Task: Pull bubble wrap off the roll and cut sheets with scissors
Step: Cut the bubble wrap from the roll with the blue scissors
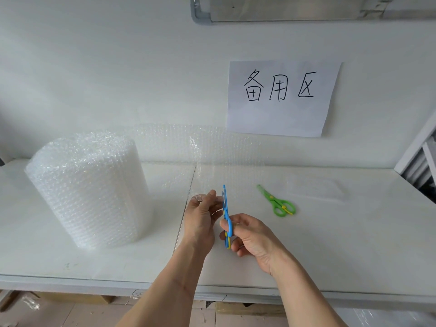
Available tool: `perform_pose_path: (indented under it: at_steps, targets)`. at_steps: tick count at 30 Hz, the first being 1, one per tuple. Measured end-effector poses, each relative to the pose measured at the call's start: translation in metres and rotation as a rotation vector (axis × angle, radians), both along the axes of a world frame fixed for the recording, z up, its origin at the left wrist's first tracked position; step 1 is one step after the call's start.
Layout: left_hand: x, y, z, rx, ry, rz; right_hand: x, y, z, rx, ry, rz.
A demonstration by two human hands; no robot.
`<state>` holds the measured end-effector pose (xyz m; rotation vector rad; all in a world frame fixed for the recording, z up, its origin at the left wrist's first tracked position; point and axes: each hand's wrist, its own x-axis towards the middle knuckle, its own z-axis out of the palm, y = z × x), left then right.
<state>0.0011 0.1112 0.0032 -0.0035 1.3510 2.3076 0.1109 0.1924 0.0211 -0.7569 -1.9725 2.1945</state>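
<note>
The roll (87, 190) at left is clear, glossy bubbled plastic film. The blue scissors (226, 208) at centre and the green scissors (277, 201) to their right look smooth plastic. The table (330, 244) is white and matt. The sign (283, 97) at upper right is matt paper.

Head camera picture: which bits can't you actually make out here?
- Blue plastic scissors: handle loops hidden by the right hand in the head view.
- Clear bubble wrap sheet: far edge too faint against the white wall.
- Flat clear piece beyond the green plastic scissors: too faint to identify.
</note>
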Motion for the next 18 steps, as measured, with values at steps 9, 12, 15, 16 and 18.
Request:
perform_pose_path:
  at_steps: [9, 12, 15, 16, 18]
  targets:
    - [-0.0028, 0.0008, -0.0021, -0.021, 0.051, -0.06, 0.0003, 0.0015, 0.0018, -0.016, 0.006, 0.005]
    - [-0.003, 0.0003, -0.0036, -0.022, 0.078, -0.071, -0.0013, 0.0035, 0.002, -0.028, 0.011, 0.003]
    - [-0.0021, 0.0008, -0.0039, -0.017, 0.079, -0.071, -0.0022, 0.0043, 0.0006, -0.03, 0.018, 0.002]
    - [-0.0018, 0.0008, -0.004, -0.017, 0.076, -0.071, -0.0022, 0.0044, 0.0003, -0.031, 0.02, 0.0]
    - [-0.0021, 0.001, -0.0047, -0.024, 0.075, -0.071, -0.0019, 0.0047, -0.0006, -0.039, 0.024, -0.004]
